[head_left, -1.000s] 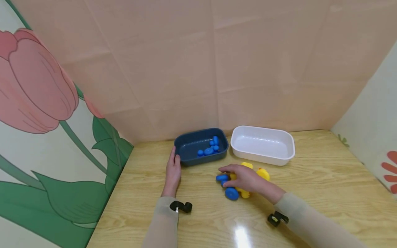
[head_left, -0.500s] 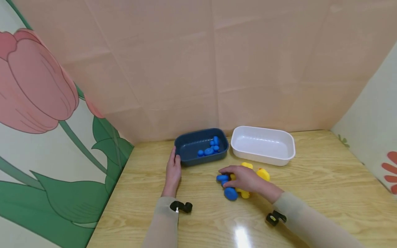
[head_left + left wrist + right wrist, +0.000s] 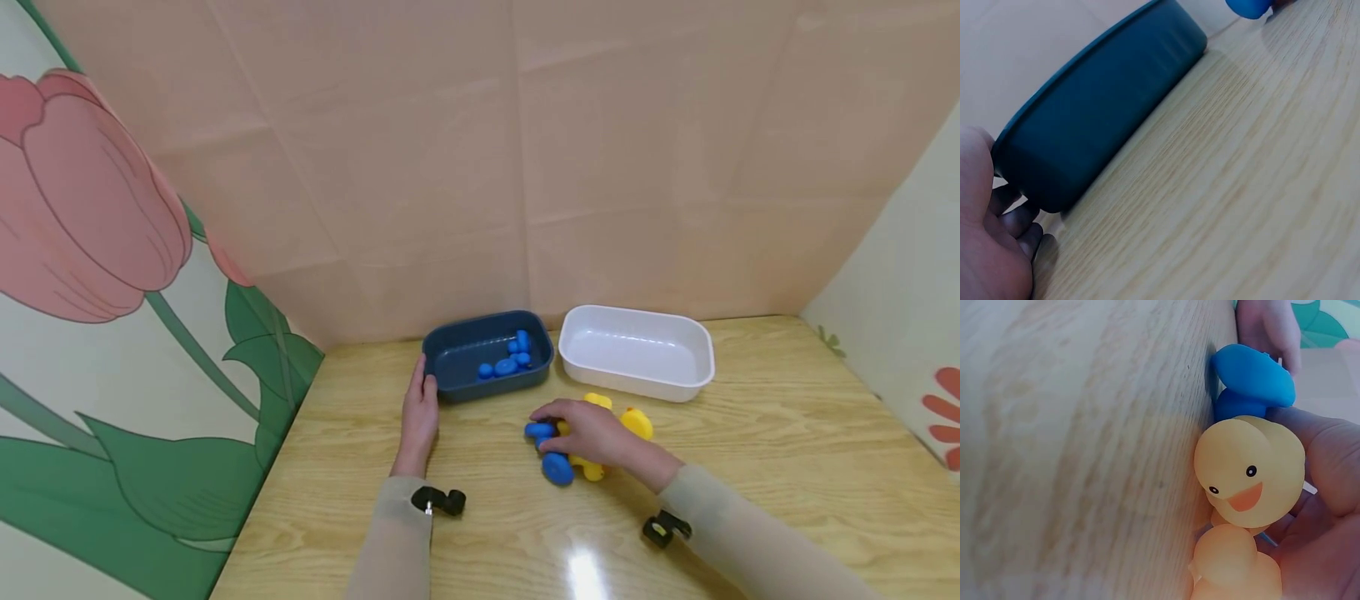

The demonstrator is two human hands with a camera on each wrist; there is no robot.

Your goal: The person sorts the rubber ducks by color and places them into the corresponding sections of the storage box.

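Observation:
In the head view my left hand (image 3: 418, 421) rests against the left end of a dark blue tray (image 3: 450, 385), fingers along its outer wall. Several small blue toys (image 3: 506, 367) lie inside the tray. My right hand (image 3: 592, 429) is over a cluster of toys on the table, thumb and fingers around a blue toy (image 3: 538, 430) whose exact kind is unclear. Another blue piece (image 3: 557, 469) lies just below the thumb. Yellow rubber ducks (image 3: 636, 422) sit under and beside the palm; the right wrist view shows one smiling duck (image 3: 1247, 472) close to the fingers.
A white tray (image 3: 637, 388) stands right of the dark one, close to the back wall (image 3: 480, 167). Both trays sit on a wood-grain table (image 3: 787, 467). Flower-patterned panels (image 3: 97, 200) flank the table.
The blue piece below my right thumb has tilted and shifted slightly left. My right wrist has moved a little to the left. The left hand and the trays stay in place.

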